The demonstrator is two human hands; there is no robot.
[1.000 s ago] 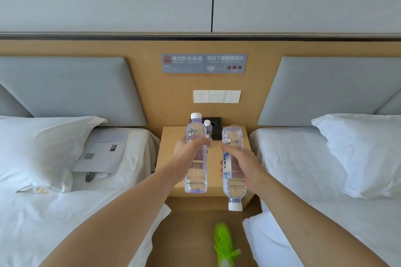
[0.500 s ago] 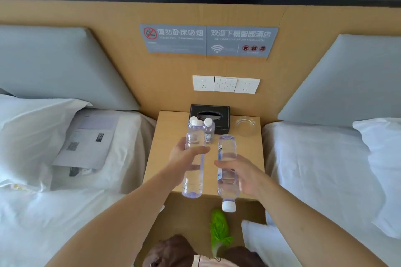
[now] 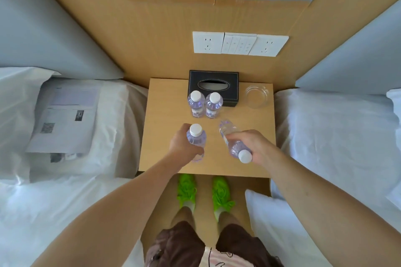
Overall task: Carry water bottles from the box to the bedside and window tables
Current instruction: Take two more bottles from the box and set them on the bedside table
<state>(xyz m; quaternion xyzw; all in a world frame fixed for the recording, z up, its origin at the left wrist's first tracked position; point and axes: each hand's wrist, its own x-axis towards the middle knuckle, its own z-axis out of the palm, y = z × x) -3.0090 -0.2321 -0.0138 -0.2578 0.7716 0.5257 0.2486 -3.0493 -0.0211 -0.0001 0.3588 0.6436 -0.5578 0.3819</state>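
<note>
My left hand (image 3: 181,147) grips a clear water bottle (image 3: 196,136) with a white cap, upright over the wooden bedside table (image 3: 165,128). My right hand (image 3: 249,144) holds a second clear bottle (image 3: 231,136) tilted, its white cap pointing toward me. Two more bottles (image 3: 205,104) stand side by side on the table, just beyond my hands and in front of a black tissue box (image 3: 213,84).
A clear glass ashtray (image 3: 257,96) sits at the table's back right corner. White beds flank the table, the left bed (image 3: 65,180) with papers (image 3: 65,119) on it. Wall sockets (image 3: 239,44) are on the wooden headboard panel. My green shoes (image 3: 205,193) stand at the table's front edge.
I have stepped up to the table and the view has tilted down. Both hands have brought their bottles lower over the tabletop, close behind the two standing bottles.
</note>
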